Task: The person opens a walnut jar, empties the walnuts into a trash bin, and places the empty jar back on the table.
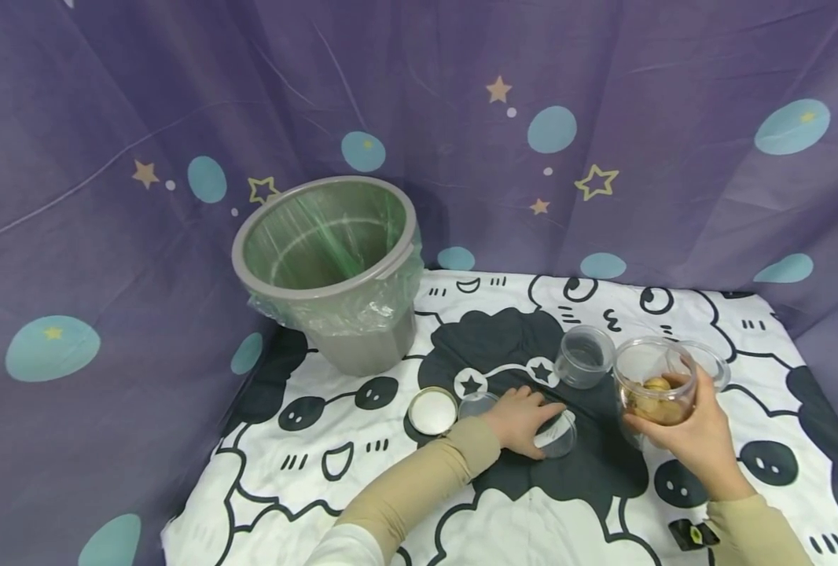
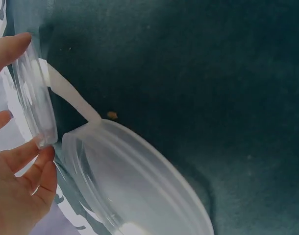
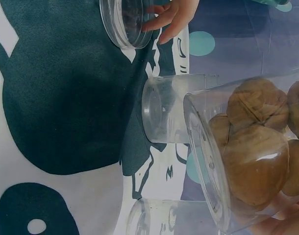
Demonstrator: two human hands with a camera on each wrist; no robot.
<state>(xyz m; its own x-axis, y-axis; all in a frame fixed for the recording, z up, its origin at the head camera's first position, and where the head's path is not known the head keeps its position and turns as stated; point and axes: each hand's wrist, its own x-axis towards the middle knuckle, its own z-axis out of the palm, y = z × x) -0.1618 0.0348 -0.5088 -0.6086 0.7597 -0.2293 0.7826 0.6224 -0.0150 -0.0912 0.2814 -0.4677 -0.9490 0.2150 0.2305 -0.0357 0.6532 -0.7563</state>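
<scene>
Under your left hand [image 1: 525,419] lies a clear lid [image 1: 557,435], flat on the dark patch of the printed cloth [image 1: 263,472] that covers the desk. Your fingers rest on its near-left rim, loosely spread; the left wrist view shows fingertips [image 2: 22,41] touching a transparent edge, not pinching it. That light contact is the first risk: the lid is smooth, and a push instead of a pinch would likely skate it away from your palm.

Just right of that hand, your right hand [image 1: 695,440] is wrapped round a clear jar [image 1: 656,385] holding walnuts [image 3: 257,147], lifted off the cloth and tipped, its open mouth pointing away from you. Tilt it further and I judge the nuts would roll out onto the cloth.

Beyond your left fingertips stands an empty clear jar [image 1: 584,358], and behind the held one another clear container [image 1: 709,360] sits close. A careless swing of the right hand could knock either over.

Left of your left wrist lie a white lid [image 1: 432,411] and a smaller clear lid [image 1: 477,405]. Farthest off, well beyond the left hand, stands the grey bin [image 1: 334,271] with its plastic liner.
</scene>
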